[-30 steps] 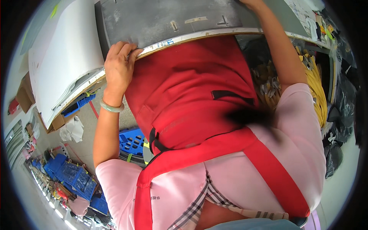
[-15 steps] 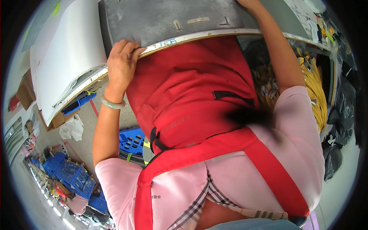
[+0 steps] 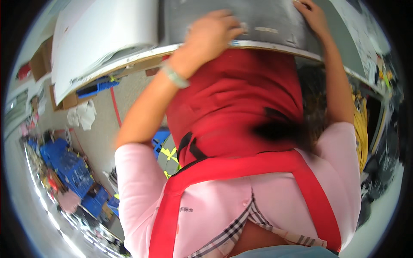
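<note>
Dark grey panel [image 3: 266, 15] lies on counter [image 3: 266, 45], right of white sheets [image 3: 107, 26]. Our left hand [image 3: 213, 34], blurred, over panel near counter's front edge — we cannot tell whether grip holds anything. Our right hand [image 3: 312, 16] at panel's right side, fingers bent — grip also unclear.

I see a greyish floor [image 3: 131, 99] crossed by a red stripe [image 3: 115, 107], blue crates [image 3: 75, 170] crowded together (quite a jumble there), and bright strip lights [image 3: 71, 245] beyond.
</note>
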`<state>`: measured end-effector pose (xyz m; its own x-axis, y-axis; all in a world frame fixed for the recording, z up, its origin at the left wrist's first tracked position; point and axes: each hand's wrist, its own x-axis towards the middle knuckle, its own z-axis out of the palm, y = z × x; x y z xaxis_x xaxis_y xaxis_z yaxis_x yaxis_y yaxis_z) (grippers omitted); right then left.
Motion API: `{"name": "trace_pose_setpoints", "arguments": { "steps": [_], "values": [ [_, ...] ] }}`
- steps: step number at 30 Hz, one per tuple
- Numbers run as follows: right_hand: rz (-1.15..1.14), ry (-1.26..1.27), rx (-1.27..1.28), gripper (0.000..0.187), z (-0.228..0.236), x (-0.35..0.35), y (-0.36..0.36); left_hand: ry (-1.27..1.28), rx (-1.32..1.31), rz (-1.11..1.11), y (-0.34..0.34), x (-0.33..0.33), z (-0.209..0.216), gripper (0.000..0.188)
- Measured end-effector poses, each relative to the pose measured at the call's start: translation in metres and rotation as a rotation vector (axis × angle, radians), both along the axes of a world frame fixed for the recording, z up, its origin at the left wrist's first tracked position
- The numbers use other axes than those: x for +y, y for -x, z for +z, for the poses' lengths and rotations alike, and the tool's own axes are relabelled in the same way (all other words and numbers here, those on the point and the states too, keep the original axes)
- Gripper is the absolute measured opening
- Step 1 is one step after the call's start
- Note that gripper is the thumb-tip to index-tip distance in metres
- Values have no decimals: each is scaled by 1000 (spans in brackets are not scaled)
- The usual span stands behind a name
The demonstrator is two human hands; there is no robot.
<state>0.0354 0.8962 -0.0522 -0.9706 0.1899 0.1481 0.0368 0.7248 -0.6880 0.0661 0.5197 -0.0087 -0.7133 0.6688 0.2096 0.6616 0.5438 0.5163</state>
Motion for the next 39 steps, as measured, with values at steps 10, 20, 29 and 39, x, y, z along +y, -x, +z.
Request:
{"name": "trace_pose_setpoints", "arguments": {
  "steps": [10, 20, 29, 39],
  "values": [
    [-21, 427, 94, 22, -19, 14, -7, -26, 225, 51, 37, 84, -60, 16],
    [193, -29, -17, 14, 46, -59, -118, -5, 330, 139, 24, 82, -43, 30],
    [364, -369, 66, 16, 40, -63, -115, -21, 312, 137, 24, 82, -42, 29],
    [13, 57, -158, 24, 36, -61, -116, -13, 318, 137, 22, 82, -43, 28]
  ]
}}
